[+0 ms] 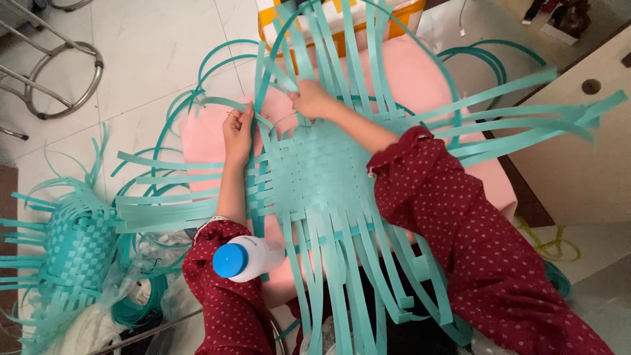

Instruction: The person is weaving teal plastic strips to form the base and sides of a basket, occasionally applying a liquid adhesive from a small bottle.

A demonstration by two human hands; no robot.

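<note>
A flat woven mat of teal plastic strips (315,174) lies on a pink cushion (204,135), loose strip ends fanning out on all sides. My left hand (238,128) pinches a teal strip at the mat's far left corner. My right hand (312,100) grips strips at the mat's far edge, reaching across it in a dark red dotted sleeve.
A white bottle with a blue cap (244,258) stands by my left elbow. A half-woven teal basket (75,246) lies at the left, beside coils of teal strip (141,302). A metal stool frame (59,72) sits top left, an orange and white box (342,26) at the top.
</note>
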